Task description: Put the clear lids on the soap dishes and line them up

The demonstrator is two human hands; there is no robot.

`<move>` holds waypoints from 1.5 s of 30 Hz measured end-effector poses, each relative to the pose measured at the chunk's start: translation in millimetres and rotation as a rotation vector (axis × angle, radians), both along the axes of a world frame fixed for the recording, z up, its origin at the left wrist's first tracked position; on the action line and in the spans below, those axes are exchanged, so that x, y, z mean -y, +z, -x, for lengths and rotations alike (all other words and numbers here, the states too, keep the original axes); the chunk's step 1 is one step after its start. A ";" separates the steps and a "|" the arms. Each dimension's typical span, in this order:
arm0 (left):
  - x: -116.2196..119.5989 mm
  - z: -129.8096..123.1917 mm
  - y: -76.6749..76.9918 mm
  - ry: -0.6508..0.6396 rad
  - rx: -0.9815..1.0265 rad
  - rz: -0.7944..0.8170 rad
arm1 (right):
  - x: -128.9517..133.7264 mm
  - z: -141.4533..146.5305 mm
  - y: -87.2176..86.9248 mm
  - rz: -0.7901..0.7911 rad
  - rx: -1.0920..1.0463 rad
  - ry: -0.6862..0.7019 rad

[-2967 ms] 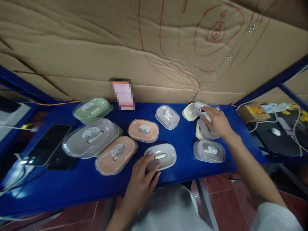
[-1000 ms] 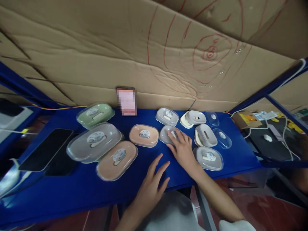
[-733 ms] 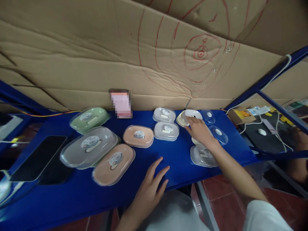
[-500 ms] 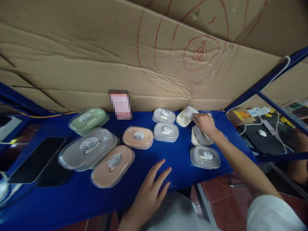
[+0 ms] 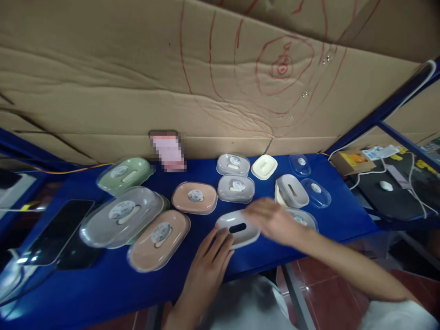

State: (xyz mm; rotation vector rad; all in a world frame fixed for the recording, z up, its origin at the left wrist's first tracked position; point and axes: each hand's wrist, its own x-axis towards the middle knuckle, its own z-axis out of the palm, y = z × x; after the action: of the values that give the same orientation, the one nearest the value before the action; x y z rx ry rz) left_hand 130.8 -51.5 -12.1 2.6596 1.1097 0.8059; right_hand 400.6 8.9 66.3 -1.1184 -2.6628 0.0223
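A pale grey oval soap dish [image 5: 237, 237] with an oblong slot lies in front of me, just above or on the blue table. My right hand [image 5: 271, 220] is blurred but closed on its right rim. My left hand [image 5: 209, 261] lies with stretched fingers against its left rim; its thumb is hidden. Behind the right wrist is a grey lidded soap dish [image 5: 302, 217], partly covered. Beyond it a slotted grey dish [image 5: 294, 191] rests over a cream piece [image 5: 280, 196]. A cream dish [image 5: 264, 167] lies farther back.
Two clear lids [image 5: 316, 193] lie at the right. Grey lidded dishes [image 5: 236, 189], peach ones [image 5: 194, 198], a large grey one [image 5: 120, 220] and a green one [image 5: 125, 176] stand left. A phone [image 5: 167, 151] leans on the cardboard; a black tablet [image 5: 57, 231] lies far left.
My right hand has come from the back right toward me with the grey dish, leaving the cream dish behind. My left hand has moved up to the dish's left rim.
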 end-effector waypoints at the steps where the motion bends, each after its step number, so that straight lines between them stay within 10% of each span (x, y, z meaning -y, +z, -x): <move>1: 1.7 3.8 -3.0 0.005 -0.010 -0.005 | -21.4 -17.0 -0.9 -0.007 0.033 -0.119; 6: 16.6 14.4 -5.6 0.102 0.094 -0.016 | -111.5 -81.6 -11.2 0.043 0.145 -0.323; 9: 23.0 15.9 0.6 0.178 0.261 0.011 | -118.6 -87.5 -6.7 0.031 0.141 -0.332; 16: 16.0 28.1 8.4 0.388 0.474 -0.035 | 17.1 -11.3 20.2 -0.103 0.048 -0.194; 20: 10.8 32.6 11.0 0.373 0.452 -0.059 | 75.5 54.3 -14.9 -0.056 0.073 -0.066; 25: 15.7 32.1 11.8 0.302 0.356 -0.065 | 75.7 81.0 -47.0 0.005 -0.148 -0.038; 30: 18.1 33.2 1.1 0.313 0.237 -0.088 | 74.5 32.7 -24.5 -0.040 -0.392 -0.245; 36: 17.3 40.8 -14.0 0.210 0.132 -0.095 | 52.6 -75.2 -6.3 -0.200 -0.122 -0.677; 45: 14.4 41.3 -3.3 0.147 0.097 -0.090 | 7.6 -141.1 -29.2 -0.122 -0.029 -0.660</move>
State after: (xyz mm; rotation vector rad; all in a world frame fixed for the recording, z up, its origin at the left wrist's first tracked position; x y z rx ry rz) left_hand 89.5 -65.9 -15.4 2.6020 1.2842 1.0226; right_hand 541.7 1.4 37.1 -1.8624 -2.1101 -0.2369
